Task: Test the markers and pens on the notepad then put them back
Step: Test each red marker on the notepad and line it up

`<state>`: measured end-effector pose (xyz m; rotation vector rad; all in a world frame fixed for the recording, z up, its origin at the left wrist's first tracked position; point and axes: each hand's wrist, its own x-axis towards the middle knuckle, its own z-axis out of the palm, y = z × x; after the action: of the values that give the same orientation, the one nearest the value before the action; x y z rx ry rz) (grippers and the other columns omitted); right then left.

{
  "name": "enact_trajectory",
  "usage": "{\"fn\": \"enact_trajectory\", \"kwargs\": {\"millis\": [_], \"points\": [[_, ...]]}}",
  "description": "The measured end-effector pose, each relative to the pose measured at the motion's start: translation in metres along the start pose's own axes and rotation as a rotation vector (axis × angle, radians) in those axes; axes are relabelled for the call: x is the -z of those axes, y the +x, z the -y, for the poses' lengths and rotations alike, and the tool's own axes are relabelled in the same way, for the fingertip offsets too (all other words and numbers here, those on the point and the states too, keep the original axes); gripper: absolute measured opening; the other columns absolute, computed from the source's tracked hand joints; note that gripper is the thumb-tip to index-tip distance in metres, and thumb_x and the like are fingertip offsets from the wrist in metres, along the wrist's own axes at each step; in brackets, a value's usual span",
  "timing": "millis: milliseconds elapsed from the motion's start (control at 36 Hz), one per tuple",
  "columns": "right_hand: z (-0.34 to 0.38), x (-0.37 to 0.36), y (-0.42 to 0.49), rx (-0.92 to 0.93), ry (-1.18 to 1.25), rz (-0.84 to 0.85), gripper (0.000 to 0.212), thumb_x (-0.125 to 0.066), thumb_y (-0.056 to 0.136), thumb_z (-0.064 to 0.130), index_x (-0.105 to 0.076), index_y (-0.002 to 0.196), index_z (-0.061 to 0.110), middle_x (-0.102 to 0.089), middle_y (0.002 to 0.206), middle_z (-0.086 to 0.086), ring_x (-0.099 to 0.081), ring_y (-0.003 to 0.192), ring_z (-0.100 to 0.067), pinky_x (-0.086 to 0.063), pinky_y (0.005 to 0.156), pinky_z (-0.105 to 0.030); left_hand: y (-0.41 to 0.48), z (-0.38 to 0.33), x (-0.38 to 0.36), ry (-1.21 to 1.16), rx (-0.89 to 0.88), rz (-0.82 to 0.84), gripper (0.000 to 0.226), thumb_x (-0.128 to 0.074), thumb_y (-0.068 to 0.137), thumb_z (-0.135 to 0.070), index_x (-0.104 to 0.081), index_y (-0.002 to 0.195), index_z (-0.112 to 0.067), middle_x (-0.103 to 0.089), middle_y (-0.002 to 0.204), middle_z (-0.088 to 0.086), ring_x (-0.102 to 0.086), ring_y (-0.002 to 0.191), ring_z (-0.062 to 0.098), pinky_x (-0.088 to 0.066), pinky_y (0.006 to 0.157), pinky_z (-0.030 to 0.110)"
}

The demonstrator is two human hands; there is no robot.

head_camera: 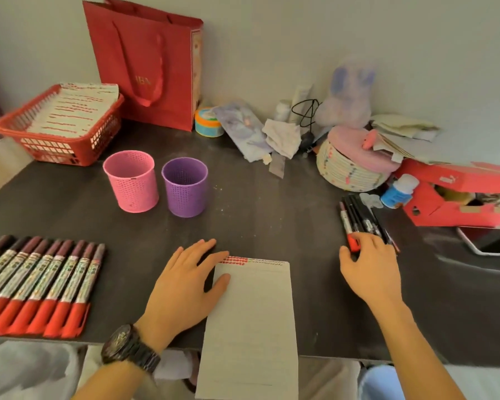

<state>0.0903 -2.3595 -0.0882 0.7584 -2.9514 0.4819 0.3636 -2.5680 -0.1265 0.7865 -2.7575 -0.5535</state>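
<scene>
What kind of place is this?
Probably a home desk against a wall, not a lab or shop. A red gift bag, a plush toy and a shoebox crowd the back, with markers and a pink cup laid out in front.

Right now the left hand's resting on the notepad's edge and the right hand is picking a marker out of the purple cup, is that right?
No. The left hand rests on the edge of the notepad, but the right hand is on the loose pens lying at the right, not in the purple cup. The head view shows it.
</scene>
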Motion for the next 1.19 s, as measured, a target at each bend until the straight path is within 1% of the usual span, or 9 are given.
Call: {"fn": "enact_trajectory", "kwargs": {"millis": [111,417,528,667,806,917,1056,1139,1194], "points": [[0.010,-0.004,0.002,-0.051,-0.078,0.064,0.046,-0.055,0.095,0.045,-0.054,0.133,0.018,-0.055,0.134,-0.010,-0.047,0.123,-0.035,-0.048,0.090,-0.046,0.001,-0.002,0.001,0.006,0.000,0.000,0.055,-0.033,0.095,-0.064,-0.042,0.145,-0.043,-0.030,0.158,-0.014,-0.020,0.149,0.009,-0.009,0.122,0.036],[0.025,-0.011,0.004,-0.109,-0.123,-0.016,0.035,-0.058,0.096,0.041,-0.053,0.109,0.009,-0.060,0.111,-0.016,-0.061,0.100,-0.040,-0.042,0.068,-0.040,0.001,-0.003,-0.001,0.005,0.005,-0.017,0.052,-0.041,0.097,-0.059,-0.044,0.145,-0.040,-0.032,0.158,-0.012,-0.022,0.149,0.011,-0.008,0.120,0.036],[0.022,-0.010,0.008,-0.130,-0.034,0.002,0.025,-0.060,0.095,0.037,-0.052,0.102,0.014,-0.063,0.101,-0.012,-0.056,0.084,-0.031,-0.041,0.066,-0.037,0.001,-0.001,-0.002,0.006,0.004,-0.022,0.052,-0.039,0.097,-0.061,-0.043,0.145,-0.042,-0.031,0.158,-0.013,-0.021,0.149,0.009,-0.005,0.119,0.034],[0.026,-0.004,0.000,-0.206,0.462,0.104,0.023,-0.064,0.094,0.040,-0.064,0.105,0.020,-0.066,0.086,0.010,-0.059,0.082,-0.016,-0.044,0.074,-0.033,0.002,0.000,-0.003,0.004,0.014,-0.019,0.055,-0.033,0.095,-0.065,-0.040,0.145,-0.045,-0.029,0.158,-0.017,-0.019,0.149,0.007,-0.003,0.118,0.032],[0.053,0.002,-0.038,-0.186,1.044,0.305,0.013,-0.065,0.096,0.021,-0.077,0.101,0.021,-0.076,0.090,-0.003,-0.054,0.065,-0.004,-0.045,0.057,-0.024,0.001,-0.001,0.000,-0.051,0.023,-0.025,0.057,-0.026,0.092,-0.070,-0.036,0.145,-0.050,-0.031,0.157,-0.020,-0.020,0.148,0.005,-0.003,0.118,0.031],[0.076,0.002,-0.078,-0.113,1.190,0.433,0.019,-0.060,0.099,0.017,-0.077,0.105,0.023,-0.073,0.097,-0.013,-0.051,0.071,-0.013,-0.043,0.057,-0.027,-0.001,-0.003,0.007,-0.190,0.057,-0.086,0.058,-0.027,0.091,-0.070,-0.045,0.140,-0.047,-0.042,0.148,-0.021,-0.029,0.142,0.003,-0.020,0.121,0.033],[0.105,0.000,-0.119,-0.001,1.136,0.444,0.017,-0.066,0.095,0.015,-0.077,0.101,0.027,-0.076,0.090,0.001,-0.057,0.065,-0.004,-0.046,0.055,-0.019,-0.013,-0.014,0.013,-0.369,0.077,-0.160,0.046,-0.033,0.095,-0.065,-0.059,0.127,-0.043,-0.051,0.127,-0.036,-0.031,0.133,-0.010,-0.028,0.112,0.021],[0.118,-0.001,-0.137,0.086,1.047,0.484,0.013,-0.069,0.092,0.021,-0.075,0.101,0.029,-0.077,0.095,0.011,-0.068,0.080,0.001,-0.051,0.068,-0.013,-0.023,-0.029,0.018,-0.573,0.112,-0.143,0.037,-0.035,0.095,-0.066,-0.062,0.114,-0.048,-0.060,0.115,-0.034,-0.046,0.123,-0.005,-0.038,0.098,0.017],[0.122,-0.002,-0.143,0.151,0.934,0.520,0.014,-0.067,0.094,0.026,-0.073,0.103,0.033,-0.075,0.100,0.019,-0.069,0.094,-0.001,-0.051,0.080,-0.013,-0.027,-0.039,0.022,-0.783,0.151,-0.088,0.031,-0.038,0.096,-0.064,-0.062,0.109,-0.049,-0.068,0.107,-0.024,-0.060,0.104,-0.001,-0.048,0.085,0.017]]}}
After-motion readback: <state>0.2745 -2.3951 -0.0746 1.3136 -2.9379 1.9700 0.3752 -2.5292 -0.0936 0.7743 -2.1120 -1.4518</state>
